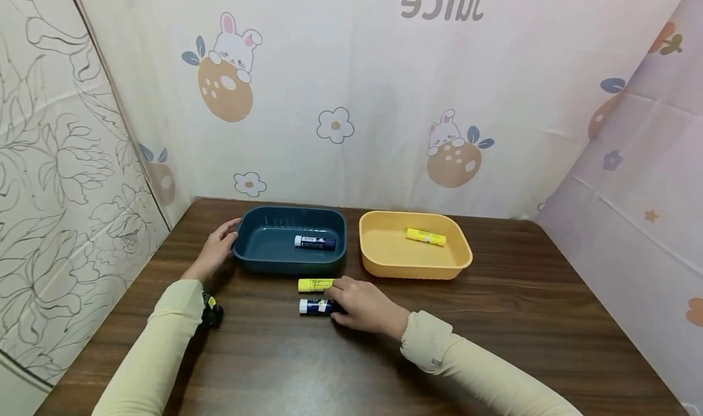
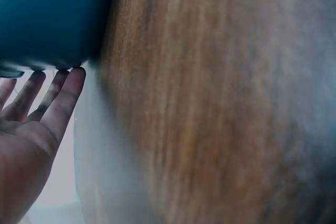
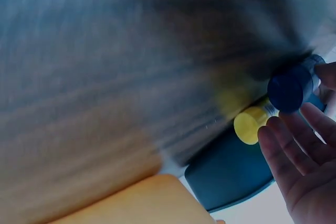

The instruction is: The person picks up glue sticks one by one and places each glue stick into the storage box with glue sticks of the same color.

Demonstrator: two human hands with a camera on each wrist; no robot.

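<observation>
Between our right fingers (image 3: 275, 158) we have the navy stick (image 1: 312, 307) clamped near one end; we'd best lift it straight, without nudging the yellow stick (image 1: 312, 285) just beside them. Our left fingers (image 2: 65, 98), straight and slightly apart, touch the teal tray (image 1: 288, 267). Stick labels are illegible; beyond our fingers, the cloth (image 1: 379, 56) says "Juice", mirrored.

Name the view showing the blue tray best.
The head view: the blue tray shows nearly whole, inside and rim. The left wrist view has only a cropped side by the left hand; the right wrist view, a portion partly behind the right hand.
</observation>
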